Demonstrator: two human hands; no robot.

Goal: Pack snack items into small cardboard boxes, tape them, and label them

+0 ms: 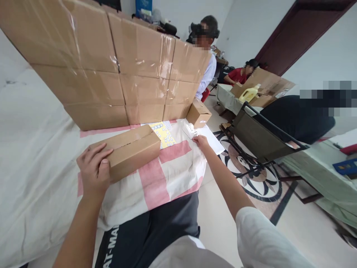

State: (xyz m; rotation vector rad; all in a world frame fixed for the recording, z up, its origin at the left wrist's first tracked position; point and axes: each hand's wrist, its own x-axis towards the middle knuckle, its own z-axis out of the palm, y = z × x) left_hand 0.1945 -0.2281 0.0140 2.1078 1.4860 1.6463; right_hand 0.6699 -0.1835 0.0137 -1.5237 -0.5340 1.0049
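A long closed brown carton (pixel 136 150) lies on the pink-and-white cloth in front of me. My left hand (pixel 96 163) rests on its left end, fingers over the top and thumb near the front edge. Out to the right, my right hand (pixel 200 142) has its fingers together at a small white object (pixel 190 130), which looks like a tape dispenser, near the table's right side. Behind the carton lies a yellow patterned sheet (pixel 164 134), partly covered by it.
Stacked taped cartons (pixel 145 89) form a wall along the back. A small box (pixel 199 113) stands at its right end, with white paper (pixel 210 138) nearby. A person stands behind the stack; others sit at the right, near a folding chair (pixel 251 137).
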